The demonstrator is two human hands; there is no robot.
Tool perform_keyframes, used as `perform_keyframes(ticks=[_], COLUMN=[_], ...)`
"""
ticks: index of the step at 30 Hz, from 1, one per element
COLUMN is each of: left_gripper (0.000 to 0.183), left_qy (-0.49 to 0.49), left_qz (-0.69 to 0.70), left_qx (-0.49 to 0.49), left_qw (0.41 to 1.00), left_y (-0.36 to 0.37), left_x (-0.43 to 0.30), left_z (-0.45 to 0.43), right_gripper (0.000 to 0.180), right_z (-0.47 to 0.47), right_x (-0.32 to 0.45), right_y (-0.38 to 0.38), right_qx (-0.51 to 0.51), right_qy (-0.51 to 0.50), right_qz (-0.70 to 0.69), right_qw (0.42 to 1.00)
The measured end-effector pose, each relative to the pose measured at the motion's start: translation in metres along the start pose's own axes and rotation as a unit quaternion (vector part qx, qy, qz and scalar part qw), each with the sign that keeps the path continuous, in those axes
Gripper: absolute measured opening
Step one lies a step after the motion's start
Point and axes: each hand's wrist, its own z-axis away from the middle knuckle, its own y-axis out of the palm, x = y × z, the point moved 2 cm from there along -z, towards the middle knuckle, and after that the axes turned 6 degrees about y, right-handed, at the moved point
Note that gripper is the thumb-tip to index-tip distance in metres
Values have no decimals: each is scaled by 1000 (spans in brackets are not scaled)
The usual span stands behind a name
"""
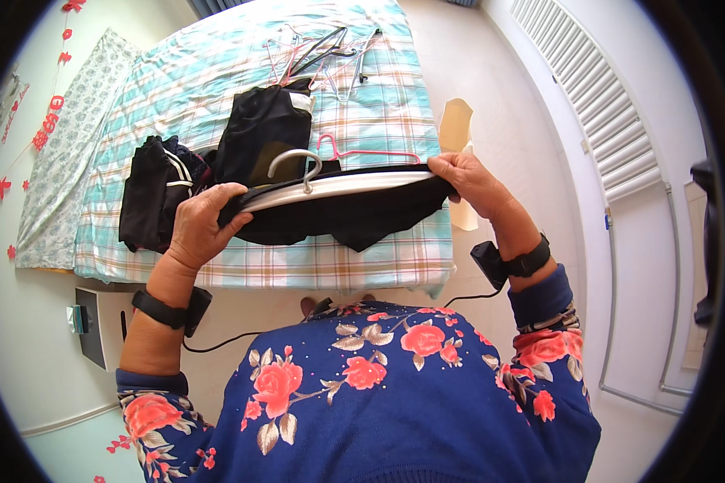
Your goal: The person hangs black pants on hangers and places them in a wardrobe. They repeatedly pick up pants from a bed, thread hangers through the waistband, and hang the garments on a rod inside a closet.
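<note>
My left hand (205, 223) grips one end of a black garment (344, 217), thumb toward me. At the other end my right hand (468, 181) pinches the same cloth, so it spans between both hands above the bed. A grey hanger hook (296, 162) rises from the garment's upper edge, closer to my left hand. Along that edge runs a white ridged strip (350, 185); whether it is the hanger's body or a waistband, I cannot tell. Just beyond lies a pink hanger (374, 156), partly hidden by the garment.
A plaid sheet (362, 265) covers the bed. On it lie a black garment with a white patch (266, 133), a pile of dark clothes (154, 199) at left, and several tangled hangers (323, 57) farther back. Beige card-like sheets (456, 124) stick out past the right edge.
</note>
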Motion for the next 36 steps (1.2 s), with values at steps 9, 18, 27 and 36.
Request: perform_keyframes(ticks=[9,18,27,36], left_gripper=[37,39,25,24], left_qy=[-313,-312,-344,-237], left_qz=[500,580,610,387], left_qx=[270,265,29,-92], left_qw=[761,704,713,886], left_y=[26,94,103,102], left_x=[3,-46,-25,-6], left_z=[-11,-76,-119,-157], right_gripper=[25,20,92,63], right_z=[-6,-17,-34,-53], right_x=[23,44,19,45], right_y=[17,40,77,87], right_qx=[-123,-101,-233,-228], right_qy=[-249,-324,-227,-322], right_qz=[85,52,-169,-44], right_qw=[957,939,930,918])
